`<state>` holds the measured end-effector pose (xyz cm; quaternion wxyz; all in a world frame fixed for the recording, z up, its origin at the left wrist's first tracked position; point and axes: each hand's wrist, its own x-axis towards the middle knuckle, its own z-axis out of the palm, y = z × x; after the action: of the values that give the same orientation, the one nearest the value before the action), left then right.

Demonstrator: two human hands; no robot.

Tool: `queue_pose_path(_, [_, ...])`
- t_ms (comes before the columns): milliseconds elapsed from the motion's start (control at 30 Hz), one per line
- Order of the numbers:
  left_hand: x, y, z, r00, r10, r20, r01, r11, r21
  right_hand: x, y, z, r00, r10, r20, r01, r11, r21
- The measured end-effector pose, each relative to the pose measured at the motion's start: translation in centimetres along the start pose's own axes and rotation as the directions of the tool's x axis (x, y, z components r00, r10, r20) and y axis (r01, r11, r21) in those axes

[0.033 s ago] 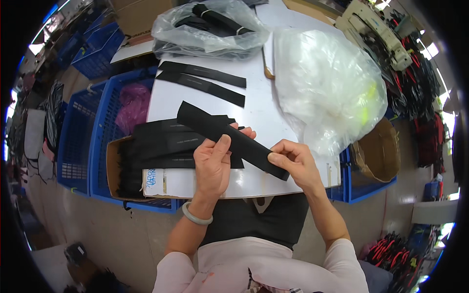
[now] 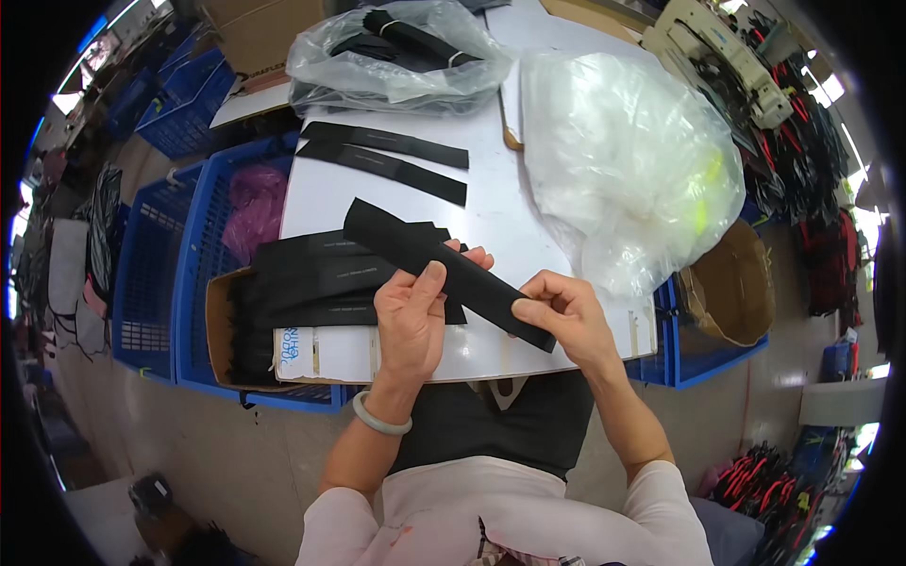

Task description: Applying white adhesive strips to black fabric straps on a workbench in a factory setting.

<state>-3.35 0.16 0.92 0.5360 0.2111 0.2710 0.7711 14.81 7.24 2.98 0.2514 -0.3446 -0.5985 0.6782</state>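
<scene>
A black fabric strip (image 2: 481, 289) slants across the front of the white table, held in both hands. My left hand (image 2: 411, 321) grips it near its middle, thumb on top and fingers underneath. Toward its lower right end, my right hand (image 2: 570, 319) pinches it between thumb and fingers. Beneath and left of my left hand lie several similar black strips (image 2: 316, 274), partly overlapping. Two more, an upper strip (image 2: 387, 139) and a lower strip (image 2: 425, 181), rest farther back on the tabletop.
A clear bag of bundled black strips (image 2: 316, 80) stands at the back of the table (image 2: 510, 226). Large translucent plastic bags (image 2: 632, 170) cover its right side. Blue crates (image 2: 156, 274) flank the left, beside a cardboard box (image 2: 219, 325). Another carton (image 2: 727, 292) sits right.
The whole view has shifted very slightly. Both hands keep the same grip on the black strip.
</scene>
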Motion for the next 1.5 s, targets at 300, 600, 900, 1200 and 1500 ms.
queue_pose_path(300, [-0.9, -2.0, 3.5, 0.998, -0.07, 0.004, 0.069, 0.993, 0.093, -4.3, 1.3, -0.6, 0.963, -0.189, -0.193, 0.15, 0.969, -0.199])
queue_pose_path(600, [-0.2, -3.3, 5.0, 1.0, -0.023, -0.003, 0.023, 0.983, 0.181, -5.0, 1.8, -0.4, 0.984, 0.025, -0.174, 0.025, 0.96, 0.279])
queue_pose_path(900, [0.4, -3.8, 4.9, 0.986, -0.163, -0.018, 0.163, 0.987, -0.01, -5.1, 3.2, 0.5, 0.901, -0.256, -0.35, 0.176, 0.954, -0.244])
queue_pose_path(1200, [1.6, -3.3, 6.5, 0.972, -0.236, -0.013, 0.235, 0.971, -0.04, -4.6, 2.9, -1.2, 0.952, -0.049, -0.302, 0.147, 0.939, 0.312])
queue_pose_path(1500, [0.9, -4.6, 8.1, 0.996, -0.048, -0.076, 0.059, 0.988, 0.142, -4.3, 3.6, -0.1, 0.883, -0.125, -0.452, 0.137, 0.991, -0.006])
